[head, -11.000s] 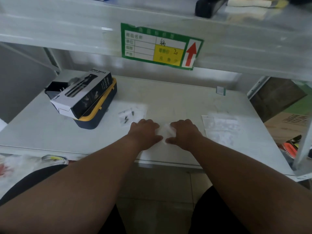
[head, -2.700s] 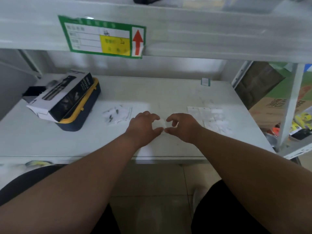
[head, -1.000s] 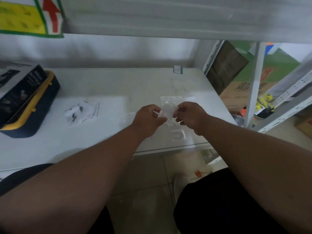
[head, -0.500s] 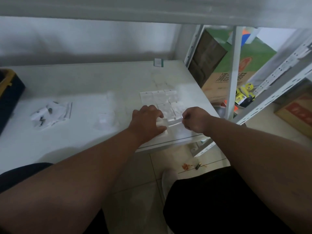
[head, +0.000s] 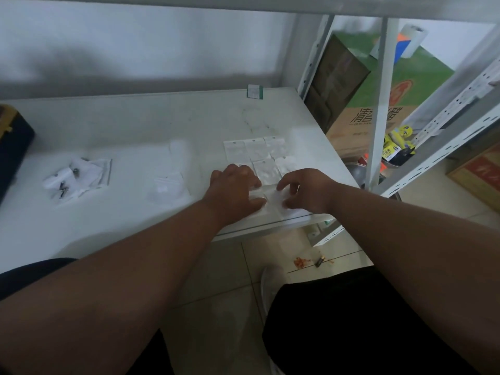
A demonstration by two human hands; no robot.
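since half a second ago our right hand (head: 305,190) has uncurled from its pinch, and both hands have come down onto the shelf. now our left hand (head: 234,191) lies palm down, fingers straight and spread, pressing on the small clear bag (head: 271,203) at the near edge of the white shelf (head: 162,117). our right hand rests just right of it, fingers loosely bent and apart, their tips touching the same bag. neither hand grips anything. the bag lies flat between and partly under the two hands, just on the near side of a grid of clear bags (head: 255,154) laid out beyond our fingers. to the left a loose empty bag (head: 169,186) lies alone, and well left of that is a heap of bags with dark screws (head: 77,176). a dark case with yellow trim (head: 13,142) shows at the left edge of the view. a green-edged label (head: 255,91) stands at the far side of the shelf, and a cardboard box (head: 362,120) sits beyond the shelf's right edge.
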